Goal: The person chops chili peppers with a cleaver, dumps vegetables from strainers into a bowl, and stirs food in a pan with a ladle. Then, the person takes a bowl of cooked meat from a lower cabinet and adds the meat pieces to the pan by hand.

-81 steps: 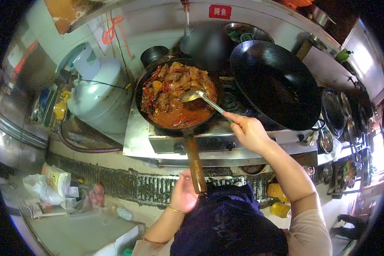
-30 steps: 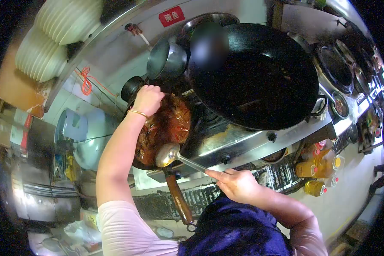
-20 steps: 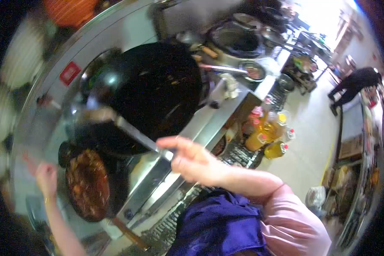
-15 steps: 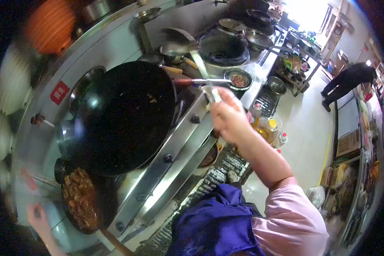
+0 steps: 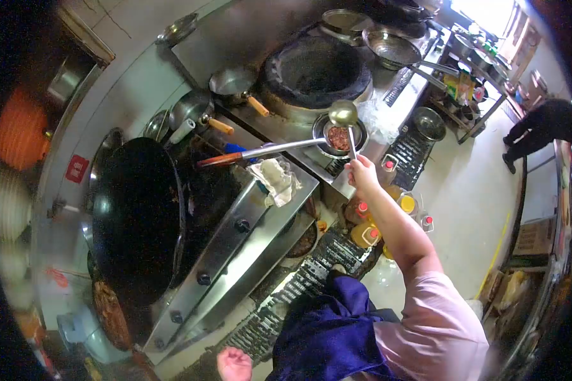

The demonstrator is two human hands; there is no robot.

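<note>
My right hand (image 5: pixel 360 173) is closed around the handle of a metal ladle (image 5: pixel 343 113). The ladle's bowl is just above a metal bowl (image 5: pixel 362 134) of reddish-brown chunks (image 5: pixel 338 138). A second long utensil with a red-brown wooden grip (image 5: pixel 221 159) lies across the stove, its far end at that bowl. Low in view, my left hand (image 5: pixel 234 364) has curled fingers and nothing visible in them. A large black wok (image 5: pixel 136 222) sits on the stove at left. On the stove's front edge lies a crumpled whitish cloth (image 5: pixel 276 181).
A pan of brown food (image 5: pixel 111 311) is partly hidden below the wok. Behind stands a round burner well (image 5: pixel 314 70), with a wooden-handled pan (image 5: pixel 234 82) beside it. Oil jugs (image 5: pixel 365 235) stand on the floor at right. A person in dark clothes (image 5: pixel 543 127) bends over farther off.
My right hand has moved with the ladle from above the cloth to the bowl of chunks. My left hand has come from the far left to the bottom middle. The view has turned rightward.
</note>
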